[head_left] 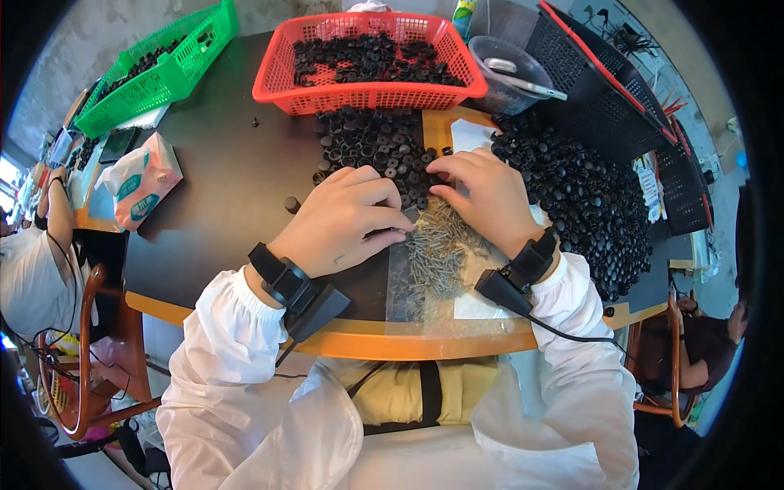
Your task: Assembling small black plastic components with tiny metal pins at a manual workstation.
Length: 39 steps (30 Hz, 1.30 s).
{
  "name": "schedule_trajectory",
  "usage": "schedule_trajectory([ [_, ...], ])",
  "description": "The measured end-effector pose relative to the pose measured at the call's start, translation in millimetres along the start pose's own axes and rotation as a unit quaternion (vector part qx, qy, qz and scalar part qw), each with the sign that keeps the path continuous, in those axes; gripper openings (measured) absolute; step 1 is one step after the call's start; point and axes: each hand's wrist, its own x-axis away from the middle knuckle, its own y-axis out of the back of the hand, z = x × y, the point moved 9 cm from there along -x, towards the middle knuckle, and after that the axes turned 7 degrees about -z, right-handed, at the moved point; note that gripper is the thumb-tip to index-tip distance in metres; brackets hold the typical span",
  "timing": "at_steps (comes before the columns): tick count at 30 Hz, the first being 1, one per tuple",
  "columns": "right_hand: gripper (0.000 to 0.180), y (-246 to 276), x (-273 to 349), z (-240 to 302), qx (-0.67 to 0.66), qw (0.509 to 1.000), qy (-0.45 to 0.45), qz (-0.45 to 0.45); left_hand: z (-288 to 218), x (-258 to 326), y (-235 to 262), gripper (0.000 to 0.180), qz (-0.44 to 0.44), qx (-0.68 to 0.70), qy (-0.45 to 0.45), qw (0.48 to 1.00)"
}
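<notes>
My left hand (347,216) is closed in a pinch at the left edge of a heap of small metal screws (437,261); what its fingertips hold, if anything, is too small to make out. My right hand (486,196) curls its thumb and forefinger round a small black plastic cap at the near right edge of a group of round black plastic parts (371,147), some ring-shaped. Beside that wrist spreads a large pile of glossy black caps (600,212). The screws lie on clear plastic close to the table's front edge.
A red basket (367,100) of black parts stands at the back, beside a clear tub (502,98). Black crates (600,82) lean at the right. A green basket (151,98) and tissue pack (143,184) are at the left. People sit at both sides.
</notes>
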Motion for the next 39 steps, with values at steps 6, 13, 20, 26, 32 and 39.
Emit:
schedule_trajectory([
  [6,0.024,8.3,3.2,-1.4,-0.020,0.998,0.010,-0.055,-1.0,3.3,-6.4,0.014,0.047,-0.012,0.007,0.999],
  [13,0.024,21.3,9.4,1.7,-0.075,0.996,-0.023,-0.045,-2.1,1.9,-10.0,0.012,0.058,-0.028,0.018,0.998],
  [20,0.022,10.5,17.0,-15.6,-0.206,0.969,-0.138,-0.005,0.4,-2.9,-6.5,0.014,0.035,-0.060,0.064,0.996],
  [26,0.022,7.7,17.8,-12.8,-0.200,0.970,-0.135,-0.009,9.9,-5.2,6.5,0.016,-0.049,-0.047,0.107,0.992],
  [32,0.032,2.2,21.8,-10.5,-0.305,0.935,-0.183,-0.018,14.0,-6.7,6.9,0.016,-0.065,-0.013,0.139,0.988],
  [39,0.037,1.5,20.2,11.4,-0.348,0.923,-0.164,-0.011,13.4,-7.0,3.8,0.017,-0.066,-0.002,0.160,0.985],
])
